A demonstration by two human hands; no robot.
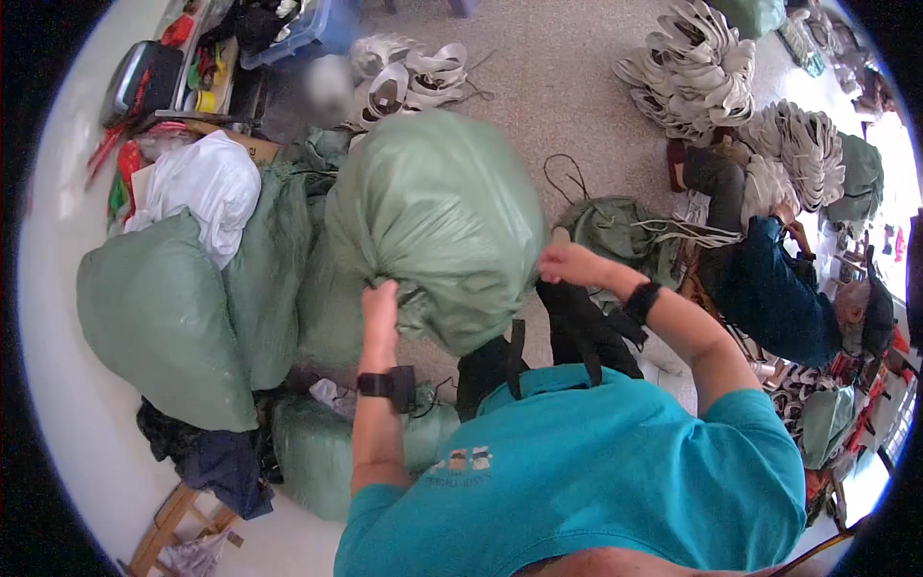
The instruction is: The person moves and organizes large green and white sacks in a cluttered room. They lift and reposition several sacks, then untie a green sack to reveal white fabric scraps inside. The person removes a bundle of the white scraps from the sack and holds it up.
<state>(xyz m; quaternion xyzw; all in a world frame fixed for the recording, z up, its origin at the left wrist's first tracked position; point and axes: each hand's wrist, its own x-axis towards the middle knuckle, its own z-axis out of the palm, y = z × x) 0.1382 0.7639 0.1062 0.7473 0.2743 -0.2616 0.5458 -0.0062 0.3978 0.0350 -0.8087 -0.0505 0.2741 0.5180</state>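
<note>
A big, full green plastic sack [452,207] bulges in front of my legs. My left hand [382,306] is closed around bunched material at the sack's lower left side. At its right edge, my right hand [569,263] is closed with the fingertips against the sack; the exact bit it grips is partly hidden. Other stuffed green sacks [159,313] lean together on the left, with a white cloth bundle [207,188] on top. Behind my left forearm lies another green sack [317,447].
Coiled pale straps or shoe parts [692,72] are heaped at the far right. Another person in a dark blue top [774,288] sits at the right. A slack green bag [615,231] with a cord lies between us. A blue bin [312,34] stands far left.
</note>
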